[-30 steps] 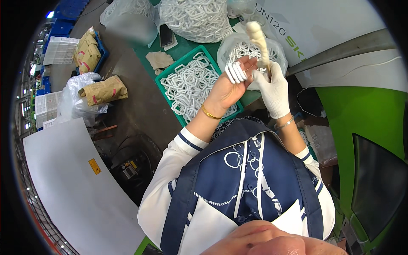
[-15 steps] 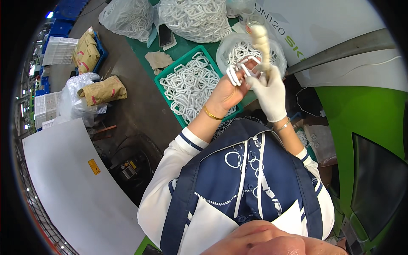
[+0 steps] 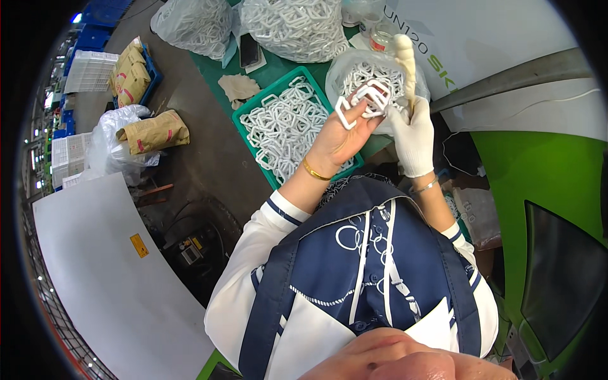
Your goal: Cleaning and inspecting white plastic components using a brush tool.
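Observation:
My bare left hand (image 3: 342, 136) is closed on several white plastic loops (image 3: 373, 98). One of these loops hangs over the fingers, on the side toward the green tray. My right hand (image 3: 413, 140), in a white knitted glove, grips a cream-coloured knobbly-handled tool (image 3: 405, 60), whose handle sticks up past the fingers. The tool's lower end is hidden by the glove. The gloved fingertips are close beside the loops. Behind both hands stands a clear plastic bag (image 3: 342, 68) with more white loops in it. A green tray (image 3: 253, 149) full of such loops lies left of my left hand.
Two big clear bags of white loops (image 3: 294, 28) (image 3: 193, 28) stand at the far edge of the green table. A phone (image 3: 249, 50) and a beige cloth (image 3: 238, 88) lie near the tray. A green-and-white machine (image 3: 506, 152) borders the right side.
My right hand with the tool has moved slightly right, away from my left hand. The loops in my left hand have shifted and fanned out.

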### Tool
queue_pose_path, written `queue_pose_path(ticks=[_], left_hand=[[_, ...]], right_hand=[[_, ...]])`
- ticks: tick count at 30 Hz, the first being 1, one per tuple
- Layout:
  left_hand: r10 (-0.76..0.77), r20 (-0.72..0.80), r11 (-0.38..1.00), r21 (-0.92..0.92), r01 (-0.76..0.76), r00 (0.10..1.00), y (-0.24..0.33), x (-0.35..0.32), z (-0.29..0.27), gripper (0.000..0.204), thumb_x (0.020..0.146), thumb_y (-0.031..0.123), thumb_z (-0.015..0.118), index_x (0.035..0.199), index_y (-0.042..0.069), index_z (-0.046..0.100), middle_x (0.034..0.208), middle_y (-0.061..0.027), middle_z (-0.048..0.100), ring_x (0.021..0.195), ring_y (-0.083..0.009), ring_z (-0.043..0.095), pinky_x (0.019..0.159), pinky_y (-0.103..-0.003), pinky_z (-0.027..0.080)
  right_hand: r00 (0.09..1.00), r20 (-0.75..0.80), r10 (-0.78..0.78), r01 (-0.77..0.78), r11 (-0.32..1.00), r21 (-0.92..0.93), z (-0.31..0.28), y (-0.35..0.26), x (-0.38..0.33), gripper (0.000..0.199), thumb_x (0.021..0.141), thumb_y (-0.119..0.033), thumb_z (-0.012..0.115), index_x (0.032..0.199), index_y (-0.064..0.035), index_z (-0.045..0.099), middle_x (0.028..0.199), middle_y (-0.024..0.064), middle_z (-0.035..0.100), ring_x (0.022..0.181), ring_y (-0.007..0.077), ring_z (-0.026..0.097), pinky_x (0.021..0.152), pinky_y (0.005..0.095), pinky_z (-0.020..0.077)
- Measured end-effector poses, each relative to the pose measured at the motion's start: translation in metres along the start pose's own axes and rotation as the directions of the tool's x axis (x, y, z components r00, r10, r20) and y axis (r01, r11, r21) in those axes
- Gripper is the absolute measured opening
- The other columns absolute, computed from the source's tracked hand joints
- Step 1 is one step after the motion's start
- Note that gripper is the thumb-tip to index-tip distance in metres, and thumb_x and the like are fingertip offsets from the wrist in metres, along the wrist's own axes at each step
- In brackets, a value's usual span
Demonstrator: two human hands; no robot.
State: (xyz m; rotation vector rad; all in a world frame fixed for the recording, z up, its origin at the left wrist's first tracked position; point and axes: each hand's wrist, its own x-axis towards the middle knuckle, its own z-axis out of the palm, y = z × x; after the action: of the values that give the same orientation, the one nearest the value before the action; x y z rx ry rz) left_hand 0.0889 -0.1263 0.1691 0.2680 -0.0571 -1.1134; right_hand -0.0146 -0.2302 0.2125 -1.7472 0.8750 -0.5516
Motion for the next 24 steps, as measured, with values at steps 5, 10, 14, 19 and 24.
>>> queue_pose_path(ticks=[5, 10, 14, 19, 24], left_hand=[[0.031, -0.031, 0.999, -0.005, -0.032, 0.999, 0.005, 0.0, -0.006, 0.041, 0.1, 0.003, 0.05, 0.141, 0.001, 0.043, 0.134, -0.013, 0.056, 0.126, -0.0251, 0.054, 0.113, -0.043, 0.042], [0.013, -0.101, 1.0, 0.03, -0.01, 0.995, 0.013, 0.001, 0.003, 0.034, 0.101, 0.004, 0.051, 0.135, 0.003, 0.049, 0.132, -0.0138, 0.057, 0.125, -0.0261, 0.055, 0.112, -0.044, 0.044], [0.326, -0.018, 0.857, 0.428, -0.287, 0.945, 0.026, 0.009, 0.033, 0.035, 0.1, 0.006, 0.052, 0.135, 0.002, 0.048, 0.126, -0.0159, 0.059, 0.112, -0.0258, 0.063, 0.101, -0.039, 0.051], [0.479, 0.344, -0.017, 0.923, -0.383, 0.807, 0.027, 0.057, -0.032, 0.049, 0.084, 0.006, 0.067, 0.13, 0.002, 0.049, 0.119, -0.0163, 0.058, 0.111, -0.0298, 0.058, 0.101, -0.042, 0.045], [0.449, 0.361, -0.585, 0.81, -0.036, 0.818, 0.021, 0.036, -0.073, 0.061, 0.071, 0.002, 0.071, 0.129, 0.003, 0.05, 0.124, -0.0187, 0.052, 0.119, -0.0384, 0.048, 0.106, -0.047, 0.037]], right_hand=[[0.961, 0.258, -0.102, 0.178, 0.94, -0.291, -0.011, 0.035, -0.01, 0.026, 0.103, -0.027, 0.048, 0.106, -0.0035, 0.061, 0.079, 0.0135, 0.061, 0.072, 0.0182, 0.058, 0.069, 0.0334, 0.048], [1.0, 0.01, 0.026, -0.025, 0.99, -0.135, -0.033, 0.038, 0.007, 0.03, 0.104, -0.026, 0.046, 0.105, -0.0005, 0.062, 0.075, 0.0084, 0.058, 0.069, 0.0139, 0.052, 0.069, 0.0311, 0.0464], [0.988, -0.131, -0.084, 0.064, 0.986, -0.154, -0.054, 0.061, 0.015, 0.029, 0.105, -0.025, 0.046, 0.1, -0.0011, 0.063, 0.069, -0.003, 0.045, 0.063, 0.0063, 0.04, 0.059, 0.0252, 0.0373], [0.995, -0.098, 0.015, -0.026, 0.994, -0.109, -0.055, 0.06, 0.014, 0.031, 0.103, -0.026, 0.048, 0.109, 0.0009, 0.062, 0.075, 0.0063, 0.057, 0.067, 0.0126, 0.051, 0.065, 0.0303, 0.0451], [0.996, -0.084, 0.012, -0.024, 0.989, -0.143, -0.061, 0.075, 0.007, 0.032, 0.104, -0.028, 0.047, 0.107, -0.001, 0.064, 0.075, 0.0038, 0.057, 0.066, 0.0114, 0.049, 0.065, 0.0298, 0.0438]])
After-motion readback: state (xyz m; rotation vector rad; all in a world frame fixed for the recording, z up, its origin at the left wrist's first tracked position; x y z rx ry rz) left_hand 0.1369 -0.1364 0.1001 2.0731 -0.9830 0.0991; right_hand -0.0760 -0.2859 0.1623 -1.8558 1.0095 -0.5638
